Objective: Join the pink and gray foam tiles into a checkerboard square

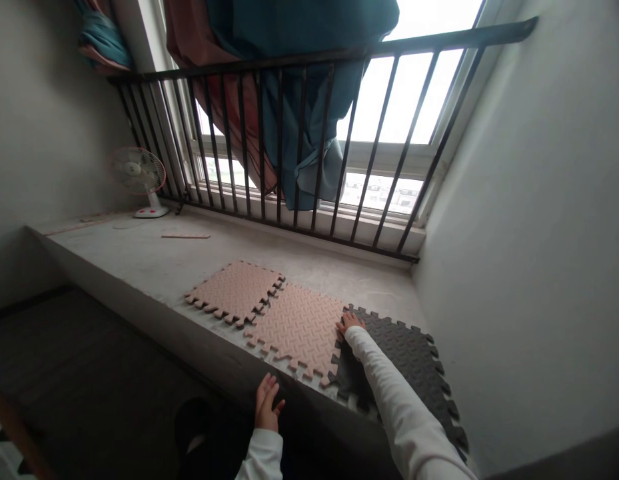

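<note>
Three interlocking foam mats lie on a raised concrete ledge [154,260] under a window. Two are pink: a far-left pink mat [234,291] lying slightly apart and a middle pink mat [296,329]. A dark grey mat [406,353] lies to the right. My right hand [350,324] rests with fingers flat on the seam where the grey mat meets the middle pink mat. My left hand [266,402] hangs below the ledge's front edge, fingers loosely extended, holding nothing.
A black metal railing [309,140] guards the window, with teal and pink curtains [309,100] draped over it. A small white fan [139,180] and a thin wooden strip [185,235] sit at the ledge's left. A grey wall [534,233] closes the right side. Dark floor lies below.
</note>
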Tool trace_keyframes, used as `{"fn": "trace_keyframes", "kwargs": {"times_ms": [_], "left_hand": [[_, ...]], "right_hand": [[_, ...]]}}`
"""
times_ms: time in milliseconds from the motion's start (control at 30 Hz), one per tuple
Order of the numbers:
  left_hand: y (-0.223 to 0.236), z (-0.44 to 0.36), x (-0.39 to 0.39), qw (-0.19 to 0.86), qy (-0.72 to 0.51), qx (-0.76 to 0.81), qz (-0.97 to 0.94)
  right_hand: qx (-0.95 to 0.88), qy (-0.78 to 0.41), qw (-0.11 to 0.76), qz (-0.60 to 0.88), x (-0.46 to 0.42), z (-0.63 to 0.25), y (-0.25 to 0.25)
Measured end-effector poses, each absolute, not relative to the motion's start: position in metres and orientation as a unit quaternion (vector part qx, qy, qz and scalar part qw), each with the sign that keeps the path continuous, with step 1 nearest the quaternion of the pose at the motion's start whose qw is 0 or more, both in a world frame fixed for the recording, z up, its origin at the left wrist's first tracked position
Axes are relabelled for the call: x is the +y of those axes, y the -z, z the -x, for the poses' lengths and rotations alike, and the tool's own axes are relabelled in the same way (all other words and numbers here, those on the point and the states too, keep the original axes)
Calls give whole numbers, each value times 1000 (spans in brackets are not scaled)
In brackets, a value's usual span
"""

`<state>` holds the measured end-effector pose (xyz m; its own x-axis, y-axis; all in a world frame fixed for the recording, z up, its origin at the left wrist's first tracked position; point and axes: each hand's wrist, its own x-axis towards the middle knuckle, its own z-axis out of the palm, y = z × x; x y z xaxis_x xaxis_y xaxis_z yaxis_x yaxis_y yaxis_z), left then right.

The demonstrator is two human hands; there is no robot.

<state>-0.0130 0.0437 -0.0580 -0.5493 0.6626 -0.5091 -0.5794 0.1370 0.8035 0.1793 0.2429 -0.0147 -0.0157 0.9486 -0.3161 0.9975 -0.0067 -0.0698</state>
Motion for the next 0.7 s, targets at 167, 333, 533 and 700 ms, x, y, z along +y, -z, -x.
{"fn": "trace_keyframes", "kwargs": {"times_ms": [167,333,533,700], "left_hand": [[55,12,44,483,-658,578,-20],[56,9,47,487,-658,574,-5],[56,7,50,493,-658,569,10],[55,2,54,488,-658,573,23]], "right_hand": [[706,130,103,-689,250,-183,15],[696,121,87,-703,264,-181,12],[663,92,106,-735,270,-167,3],[745,121,74,-651,266,-94,-23]]}}
